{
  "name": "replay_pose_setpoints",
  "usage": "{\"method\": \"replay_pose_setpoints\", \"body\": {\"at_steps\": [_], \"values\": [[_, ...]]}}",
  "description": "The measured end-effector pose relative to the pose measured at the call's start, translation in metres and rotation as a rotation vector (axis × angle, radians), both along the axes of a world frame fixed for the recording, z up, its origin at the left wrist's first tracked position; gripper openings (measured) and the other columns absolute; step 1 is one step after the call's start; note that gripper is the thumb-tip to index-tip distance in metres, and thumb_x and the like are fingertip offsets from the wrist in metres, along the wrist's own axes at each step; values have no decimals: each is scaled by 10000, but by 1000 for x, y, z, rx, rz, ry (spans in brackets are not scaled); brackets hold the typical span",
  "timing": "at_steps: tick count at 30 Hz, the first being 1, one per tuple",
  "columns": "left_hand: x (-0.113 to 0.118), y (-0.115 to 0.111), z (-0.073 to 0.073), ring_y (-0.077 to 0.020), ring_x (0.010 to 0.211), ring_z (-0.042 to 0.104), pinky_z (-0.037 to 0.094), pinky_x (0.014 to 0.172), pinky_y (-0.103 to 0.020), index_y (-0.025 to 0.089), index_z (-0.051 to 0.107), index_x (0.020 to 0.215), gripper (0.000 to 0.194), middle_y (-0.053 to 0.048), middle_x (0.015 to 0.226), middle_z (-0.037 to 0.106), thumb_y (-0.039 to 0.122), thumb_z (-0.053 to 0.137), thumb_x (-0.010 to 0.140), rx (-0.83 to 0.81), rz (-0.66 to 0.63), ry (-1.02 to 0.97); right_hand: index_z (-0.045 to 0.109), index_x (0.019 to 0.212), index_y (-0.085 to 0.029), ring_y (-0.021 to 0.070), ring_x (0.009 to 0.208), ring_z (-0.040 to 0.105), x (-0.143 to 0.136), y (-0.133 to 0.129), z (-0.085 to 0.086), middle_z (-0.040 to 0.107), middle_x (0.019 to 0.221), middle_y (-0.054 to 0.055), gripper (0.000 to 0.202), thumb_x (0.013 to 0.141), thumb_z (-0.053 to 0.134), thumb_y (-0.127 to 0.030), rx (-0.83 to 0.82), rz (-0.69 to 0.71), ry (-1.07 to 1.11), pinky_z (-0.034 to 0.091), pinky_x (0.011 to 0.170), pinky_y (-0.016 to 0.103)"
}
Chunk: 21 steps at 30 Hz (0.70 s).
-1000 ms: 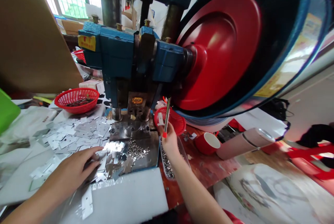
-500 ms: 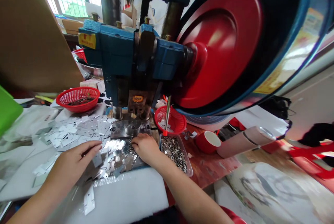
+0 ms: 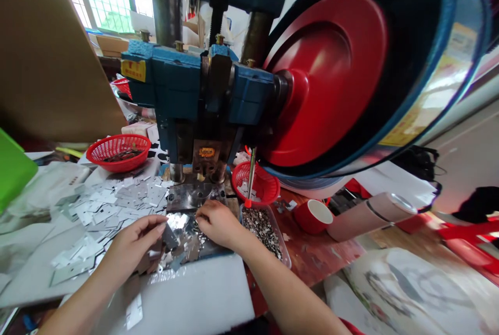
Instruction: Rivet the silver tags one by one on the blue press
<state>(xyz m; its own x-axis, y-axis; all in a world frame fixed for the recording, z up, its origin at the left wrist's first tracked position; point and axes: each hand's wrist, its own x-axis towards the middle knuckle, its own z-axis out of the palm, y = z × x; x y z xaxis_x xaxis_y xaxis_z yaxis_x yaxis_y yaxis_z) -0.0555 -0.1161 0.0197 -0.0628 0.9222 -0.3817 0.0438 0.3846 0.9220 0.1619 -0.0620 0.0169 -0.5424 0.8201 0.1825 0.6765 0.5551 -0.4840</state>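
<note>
My left hand (image 3: 132,244) pinches a small flat metal plate (image 3: 170,239) between thumb and fingers, just in front of the press's die block (image 3: 191,195). Curled fingers bring my right hand (image 3: 218,223) down at the right front of that block, beside tiny bright metal pieces (image 3: 200,239); its fingertips are partly hidden, and I cannot make out what they hold. Shiny metal plates and scraps lie below and between both hands. Above them stands the blue press (image 3: 175,82), its ram (image 3: 206,153) raised off the block.
A heap of flat plates (image 3: 113,205) spreads at left, near a red basket (image 3: 119,153). Right of the press are another red basket (image 3: 259,184), a clear tub of small pieces (image 3: 265,231), a red cup (image 3: 314,216) and a pink flask (image 3: 370,216). White foam (image 3: 198,296) lies in front.
My left hand has moved right, bringing the metal plate closer to the die block. My right hand stays in nearly the same place. The view has shifted slightly.
</note>
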Motion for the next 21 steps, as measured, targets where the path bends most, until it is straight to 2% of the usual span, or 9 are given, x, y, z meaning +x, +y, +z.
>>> {"method": "replay_pose_setpoints", "body": {"at_steps": [2,7,9,13,17,21], "values": [[0,1,0,-179,669,626,544,585,-302,187,659,974,520,-28,783,678,537,723,594,40,15,26,671,840,-207,138,814,576,-1,3,2,631,829,3,137,832,546,-152,13,-13,24,428,753,223],[-1,1,-6,-165,626,605,506,543,-270,183,632,1088,594,8,653,619,565,683,636,71,-1,38,663,895,-196,184,860,551,-6,26,6,616,871,56,208,917,458,-223,237,-277,-4,412,795,290],[0,1,-9,-160,605,591,481,496,-255,188,613,1097,595,15,646,598,581,665,653,45,-20,17,666,914,-198,201,869,537,-8,36,6,613,888,72,216,923,455,-244,304,-326,-71,402,796,313],[1,-1,-10,-159,587,579,464,464,-246,209,587,1100,581,25,635,582,589,652,665,7,-28,-36,690,918,-233,203,868,533,-11,43,3,623,899,61,213,913,482,-277,333,-296,-108,400,768,317],[4,3,1,-189,680,620,509,535,-277,201,626,1017,520,-14,715,653,555,677,641,26,-13,-12,714,930,-232,178,869,555,-8,40,-1,625,893,50,216,900,503,-263,291,-251,69,417,816,305],[12,12,16,-196,721,641,529,627,-301,195,667,938,446,-34,795,700,513,678,626,82,-34,42,723,908,-207,166,862,582,-5,41,-2,623,872,52,195,867,532,-220,183,-259,274,448,817,288]]}}
